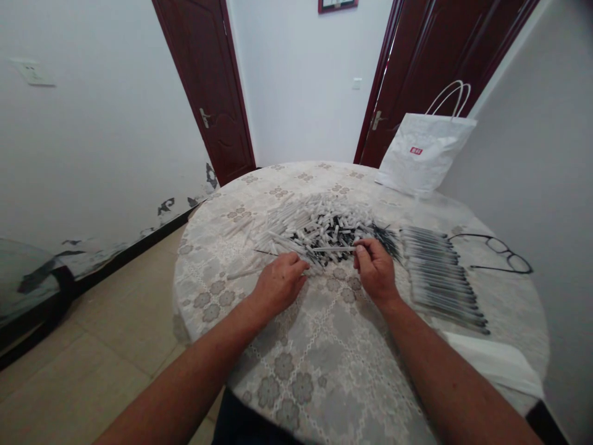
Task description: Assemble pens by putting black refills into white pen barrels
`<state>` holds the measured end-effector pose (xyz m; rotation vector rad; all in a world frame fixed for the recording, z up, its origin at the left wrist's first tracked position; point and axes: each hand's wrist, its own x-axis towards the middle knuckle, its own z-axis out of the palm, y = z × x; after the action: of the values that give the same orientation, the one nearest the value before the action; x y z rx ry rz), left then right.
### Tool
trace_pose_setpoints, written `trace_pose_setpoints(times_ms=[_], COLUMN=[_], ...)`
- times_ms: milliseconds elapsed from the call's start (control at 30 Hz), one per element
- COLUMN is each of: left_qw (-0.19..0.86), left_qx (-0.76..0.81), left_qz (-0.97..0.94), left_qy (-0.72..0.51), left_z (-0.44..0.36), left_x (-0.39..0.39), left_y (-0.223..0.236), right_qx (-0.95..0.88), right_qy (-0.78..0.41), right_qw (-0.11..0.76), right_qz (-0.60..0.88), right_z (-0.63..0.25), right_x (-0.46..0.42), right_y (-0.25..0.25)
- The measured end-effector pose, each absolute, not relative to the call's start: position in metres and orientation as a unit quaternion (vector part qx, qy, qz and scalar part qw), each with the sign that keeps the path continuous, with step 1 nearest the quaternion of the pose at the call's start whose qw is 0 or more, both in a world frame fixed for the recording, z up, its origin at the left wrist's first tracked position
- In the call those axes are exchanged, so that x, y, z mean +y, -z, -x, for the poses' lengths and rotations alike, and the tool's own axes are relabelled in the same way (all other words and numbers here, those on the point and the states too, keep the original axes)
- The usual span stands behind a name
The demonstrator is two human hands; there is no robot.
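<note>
While the right fingers [369,245] pinch its end, a pale tube [336,249] extends leftward.

White bag [424,151] with red label at two o'clock, black-framed eyeglasses [508,253] at three, dark red door [210,80] at eleven, wall socket [33,72] at ten, wall switch [356,83] at one, cropped picture frame [337,6] at twelve.

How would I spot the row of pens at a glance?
On the round table, look between the right hand and the glasses. The row of pens lies there. Unlike the jumbled heap to its left, its pens lie neatly side by side.
</note>
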<state>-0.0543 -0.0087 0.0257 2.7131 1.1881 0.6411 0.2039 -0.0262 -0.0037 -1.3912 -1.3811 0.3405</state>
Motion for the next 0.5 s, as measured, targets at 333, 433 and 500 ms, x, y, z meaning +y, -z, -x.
trace_pose_setpoints(times_ms=[333,433,500], left_qw=[-0.054,-0.046,-0.049], left_qx=[0.343,0.322,0.316], left_qz=[-0.931,-0.938,-0.94], left_qy=[-0.118,-0.121,-0.121], left_z=[0.01,0.008,0.008], left_x=[0.003,0.004,0.004], left_y=[-0.008,-0.002,0.0], right_qx=[-0.545,-0.536,-0.524], right_qy=[-0.151,-0.159,-0.168], right_qw=[0.592,0.6,0.612], right_qz=[0.575,0.571,0.567], right_z=[-0.202,-0.203,-0.204], right_x=[-0.024,-0.023,-0.022], right_y=[-0.001,-0.001,0.0])
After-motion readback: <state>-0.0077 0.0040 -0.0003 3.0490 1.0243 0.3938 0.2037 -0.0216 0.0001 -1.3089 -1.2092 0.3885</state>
